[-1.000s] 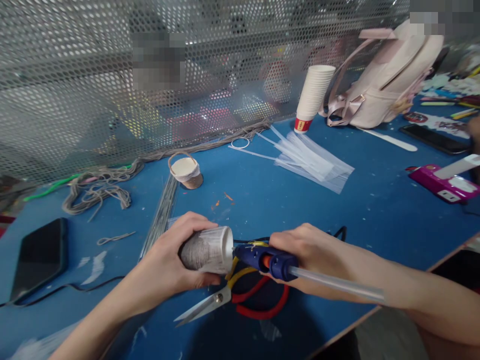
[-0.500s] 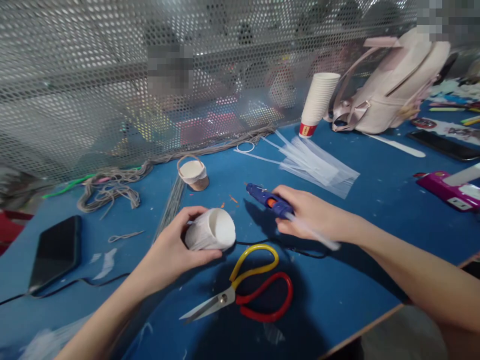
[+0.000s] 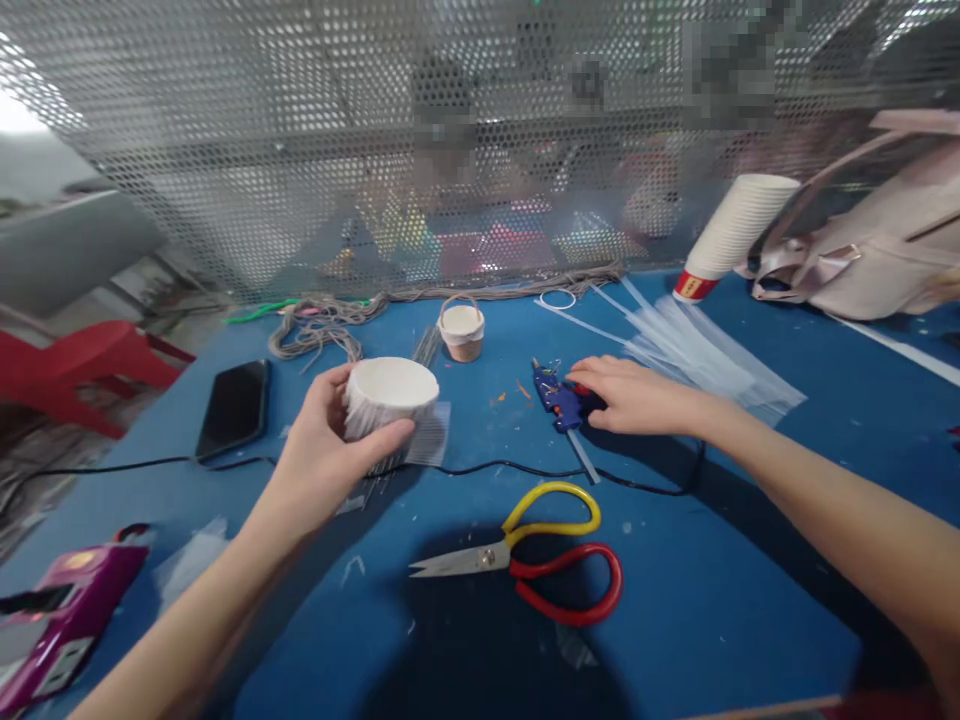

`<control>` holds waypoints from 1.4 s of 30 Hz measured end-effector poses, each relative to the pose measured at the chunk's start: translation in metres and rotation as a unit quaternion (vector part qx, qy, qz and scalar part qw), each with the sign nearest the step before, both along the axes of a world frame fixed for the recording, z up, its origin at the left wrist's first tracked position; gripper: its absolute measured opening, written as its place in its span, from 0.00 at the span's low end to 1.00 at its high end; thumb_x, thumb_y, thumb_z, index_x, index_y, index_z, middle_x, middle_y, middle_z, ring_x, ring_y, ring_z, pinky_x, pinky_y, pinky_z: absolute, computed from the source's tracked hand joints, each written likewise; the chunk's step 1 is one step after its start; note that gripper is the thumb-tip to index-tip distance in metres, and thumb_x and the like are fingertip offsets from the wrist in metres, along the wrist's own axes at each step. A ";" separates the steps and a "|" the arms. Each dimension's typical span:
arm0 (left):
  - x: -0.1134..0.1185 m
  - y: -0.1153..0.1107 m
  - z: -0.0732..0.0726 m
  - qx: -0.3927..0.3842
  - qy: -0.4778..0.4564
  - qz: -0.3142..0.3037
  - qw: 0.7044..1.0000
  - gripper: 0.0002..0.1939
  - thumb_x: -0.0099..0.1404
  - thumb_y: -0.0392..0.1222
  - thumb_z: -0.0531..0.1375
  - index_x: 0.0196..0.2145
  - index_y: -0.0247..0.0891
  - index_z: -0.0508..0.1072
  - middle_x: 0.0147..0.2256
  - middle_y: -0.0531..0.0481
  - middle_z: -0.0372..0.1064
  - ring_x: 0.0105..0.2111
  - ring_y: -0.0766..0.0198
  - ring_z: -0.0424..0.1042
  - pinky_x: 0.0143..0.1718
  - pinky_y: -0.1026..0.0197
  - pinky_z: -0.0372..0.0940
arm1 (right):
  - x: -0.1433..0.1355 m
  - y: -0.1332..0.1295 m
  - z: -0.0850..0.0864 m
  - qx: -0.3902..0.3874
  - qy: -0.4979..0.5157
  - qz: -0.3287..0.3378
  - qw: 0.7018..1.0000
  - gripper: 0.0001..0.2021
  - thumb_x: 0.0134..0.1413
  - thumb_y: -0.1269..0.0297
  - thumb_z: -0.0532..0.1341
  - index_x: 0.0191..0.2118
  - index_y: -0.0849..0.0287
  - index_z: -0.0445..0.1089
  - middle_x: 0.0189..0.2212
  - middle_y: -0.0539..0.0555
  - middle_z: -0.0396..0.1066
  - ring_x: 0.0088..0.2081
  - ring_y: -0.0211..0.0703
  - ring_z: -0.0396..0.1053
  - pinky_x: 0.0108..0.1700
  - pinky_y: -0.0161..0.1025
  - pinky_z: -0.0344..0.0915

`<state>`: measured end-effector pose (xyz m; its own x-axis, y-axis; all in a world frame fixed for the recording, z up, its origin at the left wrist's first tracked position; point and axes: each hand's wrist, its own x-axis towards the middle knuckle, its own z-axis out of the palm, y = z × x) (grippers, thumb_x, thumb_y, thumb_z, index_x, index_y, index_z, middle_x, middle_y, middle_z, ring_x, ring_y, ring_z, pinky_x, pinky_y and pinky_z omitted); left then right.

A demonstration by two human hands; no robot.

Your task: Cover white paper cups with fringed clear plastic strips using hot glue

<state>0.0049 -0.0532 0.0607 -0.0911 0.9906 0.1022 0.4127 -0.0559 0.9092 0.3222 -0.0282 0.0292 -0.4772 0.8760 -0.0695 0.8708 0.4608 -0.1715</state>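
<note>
In the head view, the glue gun (image 3: pixel 556 396) has just come down: half a second ago the right hand (image 3: pixel 626 393) held it above the table (image 3: pixel 712 580), and now it lies on its side there, its glue stick trailing towards the near edge. The cup (image 3: pixel 393 388) has turned too, its mouth tipped towards the right hand then and facing up now. This suggests a pause in the gluing.

The left hand (image 3: pixel 330 435) grips the cup by its fringed side, thumb across the front, well in from the table's left edge. The right hand is well apart from the cup, fingers spread at the gun's handle; whether it has let go cannot be told. Scissors (image 3: pixel 517 560) lie between the hands, towards the near edge. Beyond the cup, towards the back edge, stands a small basket (image 3: pixel 463 335); plastic strips (image 3: pixel 705 350) lie fanned past the right hand.
</note>
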 end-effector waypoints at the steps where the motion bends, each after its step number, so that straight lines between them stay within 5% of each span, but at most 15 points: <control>1: -0.003 -0.003 0.002 0.000 -0.011 0.015 1.000 0.32 0.46 0.48 0.66 0.48 0.44 0.63 0.45 0.49 0.70 0.48 0.50 0.68 0.51 0.49 0.64 | -0.004 0.000 0.007 0.019 0.009 -0.017 1.000 0.19 0.47 0.70 0.57 0.48 0.64 0.67 0.49 0.64 0.65 0.49 0.57 0.63 0.50 0.50 0.60; 4: -0.009 -0.008 0.007 0.003 -0.029 0.043 0.999 0.29 0.47 0.48 0.66 0.47 0.44 0.65 0.44 0.51 0.71 0.48 0.49 0.68 0.51 0.48 0.64 | -0.032 0.002 0.028 0.051 0.093 -0.067 0.992 0.17 0.52 0.69 0.55 0.49 0.63 0.67 0.48 0.62 0.68 0.47 0.52 0.67 0.49 0.46 0.61; 6: -0.011 -0.010 0.010 0.005 -0.034 0.049 0.998 0.29 0.47 0.47 0.66 0.46 0.44 0.65 0.44 0.51 0.71 0.48 0.50 0.69 0.51 0.49 0.64 | -0.060 0.007 0.032 -0.012 0.131 -0.053 0.990 0.15 0.52 0.69 0.55 0.46 0.61 0.69 0.45 0.58 0.71 0.42 0.48 0.70 0.45 0.42 0.63; 12: -0.021 -0.012 0.005 0.018 -0.046 0.036 0.998 0.32 0.45 0.47 0.67 0.48 0.41 0.64 0.44 0.49 0.70 0.48 0.51 0.69 0.50 0.52 0.65 | -0.141 0.037 0.007 -0.059 0.088 0.014 0.994 0.11 0.51 0.66 0.57 0.40 0.57 0.73 0.43 0.58 0.73 0.45 0.53 0.69 0.42 0.42 0.63; 17: -0.031 -0.010 -0.004 0.016 -0.041 0.034 0.998 0.34 0.44 0.47 0.67 0.48 0.39 0.62 0.43 0.47 0.70 0.47 0.50 0.69 0.49 0.49 0.64 | -0.170 0.055 -0.007 -0.076 0.092 -0.005 0.993 0.07 0.46 0.71 0.60 0.33 0.61 0.73 0.41 0.62 0.73 0.42 0.54 0.70 0.38 0.41 0.63; 25: -0.026 -0.012 -0.014 0.015 -0.100 0.047 0.994 0.31 0.45 0.47 0.66 0.46 0.38 0.62 0.42 0.46 0.70 0.46 0.52 0.70 0.50 0.48 0.62 | -0.160 0.059 0.004 -0.196 0.247 -0.033 0.948 0.04 0.44 0.76 0.59 0.24 0.62 0.68 0.21 0.50 0.70 0.27 0.36 0.68 0.28 0.30 0.61; 34: -0.015 -0.002 -0.041 -0.016 -0.062 -0.029 0.998 0.31 0.47 0.47 0.65 0.46 0.38 0.57 0.45 0.42 0.68 0.47 0.53 0.70 0.51 0.51 0.62 | -0.114 0.051 0.035 -0.264 0.452 -0.105 0.846 0.03 0.46 0.75 0.60 0.29 0.62 0.70 0.19 0.47 0.67 0.23 0.31 0.65 0.28 0.30 0.63; 42: 0.002 0.003 -0.053 0.008 -0.017 -0.041 0.999 0.29 0.47 0.48 0.65 0.44 0.40 0.57 0.44 0.44 0.69 0.47 0.52 0.71 0.49 0.51 0.64 | -0.105 0.044 0.052 -0.282 0.501 -0.140 0.806 0.06 0.44 0.78 0.62 0.31 0.63 0.70 0.21 0.47 0.69 0.22 0.32 0.66 0.26 0.31 0.65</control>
<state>0.0071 -0.0499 0.0077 -0.0139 0.9932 0.1158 0.3752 -0.1021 0.9213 0.2169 0.0157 0.0810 -0.3302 0.9229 -0.1979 0.2215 -0.1280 -0.9667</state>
